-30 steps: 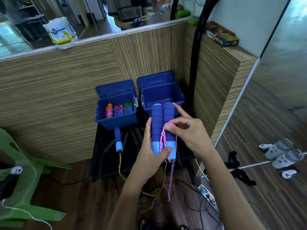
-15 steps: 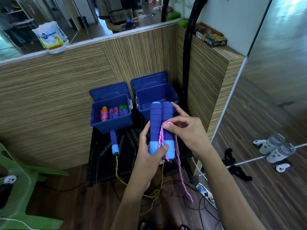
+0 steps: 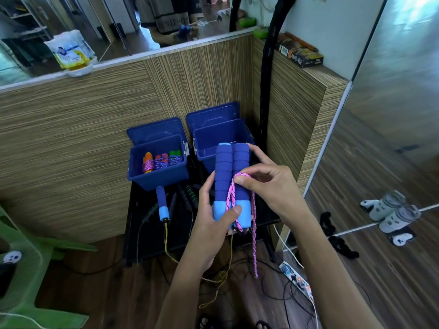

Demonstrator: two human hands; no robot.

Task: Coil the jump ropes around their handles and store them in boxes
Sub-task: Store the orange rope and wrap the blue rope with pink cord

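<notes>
My left hand (image 3: 213, 217) grips a pair of blue foam handles (image 3: 231, 172) held upright side by side, thumb pressed on their light-blue ends. My right hand (image 3: 268, 186) pinches the pink rope (image 3: 254, 236) against the handles; a loop lies on their front and a loose tail hangs down. Behind them stand two open blue boxes: the left box (image 3: 158, 176) holds several coiled ropes, the right box (image 3: 213, 141) looks bare inside. Another blue-handled rope (image 3: 162, 203) with a yellow cord lies on the black table (image 3: 142, 241).
Dark-handled ropes (image 3: 187, 198) lie on the table beside the blue one. Wood-grain walls enclose the corner, with a black pole (image 3: 266, 91) at the right. Cables and a power strip (image 3: 297, 279) litter the floor; a green plastic chair (image 3: 23, 262) stands at the left.
The hanging pink tail has swung from under the handles out to the right. My hands and the handles kept their pose while the view shifted slightly.
</notes>
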